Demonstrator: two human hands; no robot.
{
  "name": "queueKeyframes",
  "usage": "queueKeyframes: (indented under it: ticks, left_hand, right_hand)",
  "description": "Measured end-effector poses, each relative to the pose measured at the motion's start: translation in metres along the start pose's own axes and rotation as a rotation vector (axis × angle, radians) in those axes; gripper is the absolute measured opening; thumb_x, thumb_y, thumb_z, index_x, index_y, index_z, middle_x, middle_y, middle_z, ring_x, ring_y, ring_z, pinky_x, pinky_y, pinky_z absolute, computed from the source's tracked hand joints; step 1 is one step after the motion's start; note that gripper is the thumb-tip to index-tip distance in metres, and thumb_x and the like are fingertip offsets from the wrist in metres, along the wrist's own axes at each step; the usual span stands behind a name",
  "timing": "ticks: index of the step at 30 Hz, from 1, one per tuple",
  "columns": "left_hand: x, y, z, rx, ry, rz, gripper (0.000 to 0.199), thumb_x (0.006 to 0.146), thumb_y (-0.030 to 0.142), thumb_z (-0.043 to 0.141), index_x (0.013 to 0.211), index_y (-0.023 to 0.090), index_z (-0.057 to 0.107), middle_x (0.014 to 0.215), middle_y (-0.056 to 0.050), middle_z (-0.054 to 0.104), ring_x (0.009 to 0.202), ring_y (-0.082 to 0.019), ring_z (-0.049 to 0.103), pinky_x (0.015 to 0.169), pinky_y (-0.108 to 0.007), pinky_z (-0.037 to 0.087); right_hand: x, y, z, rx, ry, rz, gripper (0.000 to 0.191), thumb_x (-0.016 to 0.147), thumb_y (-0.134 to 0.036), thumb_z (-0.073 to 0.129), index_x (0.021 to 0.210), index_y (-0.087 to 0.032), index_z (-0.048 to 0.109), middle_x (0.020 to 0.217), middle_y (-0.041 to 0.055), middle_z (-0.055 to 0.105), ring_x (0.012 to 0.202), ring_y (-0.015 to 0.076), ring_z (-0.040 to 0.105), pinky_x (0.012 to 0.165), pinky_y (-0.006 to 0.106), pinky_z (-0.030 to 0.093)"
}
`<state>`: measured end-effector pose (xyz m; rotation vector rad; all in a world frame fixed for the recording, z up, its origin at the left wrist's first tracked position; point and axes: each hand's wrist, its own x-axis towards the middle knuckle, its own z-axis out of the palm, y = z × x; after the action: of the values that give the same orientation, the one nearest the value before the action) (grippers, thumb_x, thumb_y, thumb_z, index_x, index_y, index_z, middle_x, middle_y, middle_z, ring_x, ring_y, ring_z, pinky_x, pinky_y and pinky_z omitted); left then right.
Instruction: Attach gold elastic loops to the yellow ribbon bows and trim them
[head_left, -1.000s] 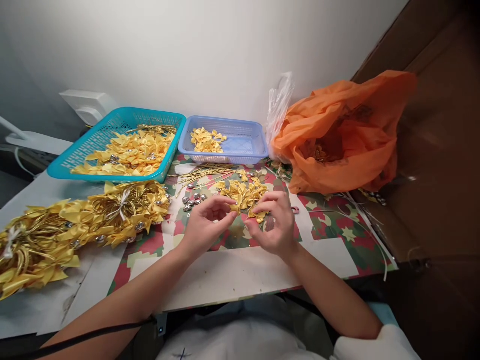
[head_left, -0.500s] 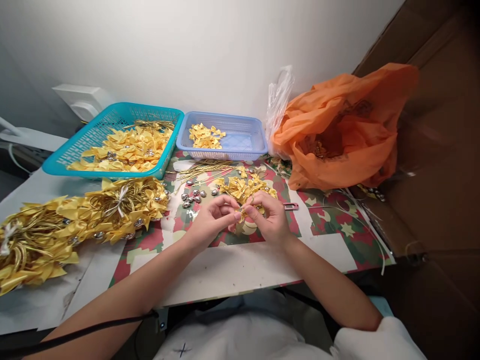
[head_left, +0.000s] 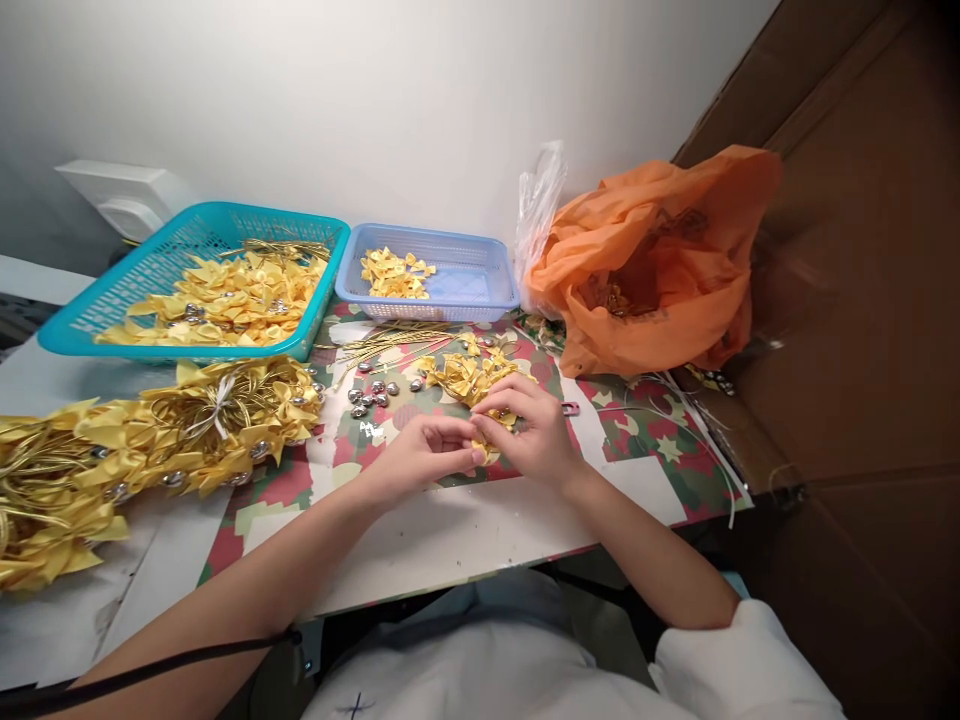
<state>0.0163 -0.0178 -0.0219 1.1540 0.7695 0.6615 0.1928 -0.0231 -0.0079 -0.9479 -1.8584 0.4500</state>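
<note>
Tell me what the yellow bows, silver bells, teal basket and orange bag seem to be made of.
Yellow bows: probably satin ribbon, from their soft sheen and folds. Silver bells: shiny metal or plated plastic, from the bright glints. Teal basket: likely smooth plastic, from its perforated walls. Orange bag: matte, thin plastic or fabric, from its soft creases.

Small bow: shiny yellow, ribbon-like, mostly hidden (head_left: 488,454)
Bow place: just below the middle of the frame, raised in a pinch at the near side of the pile
Bow pose: cannot be told, as only a small part shows
Pile: many small yellow bows, loose and overlapping, turned various ways (head_left: 459,376)
Pile place: middle of the frame, flat on a patterned red and green sheet (head_left: 409,415), its near right part covered
</note>
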Motion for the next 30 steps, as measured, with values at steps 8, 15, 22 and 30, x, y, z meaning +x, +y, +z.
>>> queueKeyframes:
  ticks: [8, 15, 22, 30]
  left_hand:
    - [0.001, -0.011, 0.008, -0.136, 0.083, -0.115, 0.015, 0.063, 0.028, 0.084, 0.075, 0.021, 0.08, 0.065, -0.003, 0.074, 0.052, -0.012, 0.06, 0.054, -0.024, 0.05]
    - [0.001, -0.013, 0.009, -0.149, 0.105, -0.113, 0.023, 0.063, 0.03, 0.086, 0.084, 0.02, 0.081, 0.091, -0.008, 0.08, 0.068, -0.014, 0.068, 0.063, -0.026, 0.054]
    - [0.0, -0.013, 0.011, -0.173, 0.146, -0.102, 0.032, 0.059, 0.033, 0.09, 0.086, 0.019, 0.081, 0.097, -0.01, 0.08, 0.076, -0.018, 0.071, 0.072, -0.031, 0.058]
    - [-0.004, -0.009, 0.015, -0.181, 0.208, -0.119, 0.04, 0.058, 0.036, 0.091, 0.092, 0.018, 0.081, 0.085, -0.006, 0.08, 0.081, -0.018, 0.072, 0.078, -0.029, 0.056]
  right_hand:
    - [-0.03, 0.039, -0.073, -0.544, -0.123, 0.189, 0.016, 0.084, -0.029, 0.071, 0.097, -0.02, 0.069, 0.095, 0.0078, 0.071, 0.089, 0.0263, 0.062, 0.08, 0.042, 0.049]
    - [-0.041, 0.056, -0.077, -0.858, -0.422, 0.253, 0.011, 0.092, -0.029, 0.063, 0.095, -0.019, 0.065, 0.1, 0.0105, 0.068, 0.096, 0.0285, 0.059, 0.082, 0.042, 0.047]
    - [-0.056, 0.054, -0.102, -0.857, -0.386, 0.441, 0.008, 0.095, -0.025, 0.053, 0.094, -0.018, 0.057, 0.093, 0.0118, 0.068, 0.088, 0.0288, 0.063, 0.072, 0.037, 0.047]
    - [-0.049, -0.014, -0.077, -0.404, -0.212, 0.162, 0.02, 0.1, -0.03, 0.047, 0.111, -0.019, 0.059, 0.093, 0.0067, 0.068, 0.079, 0.0175, 0.065, 0.069, 0.027, 0.05]
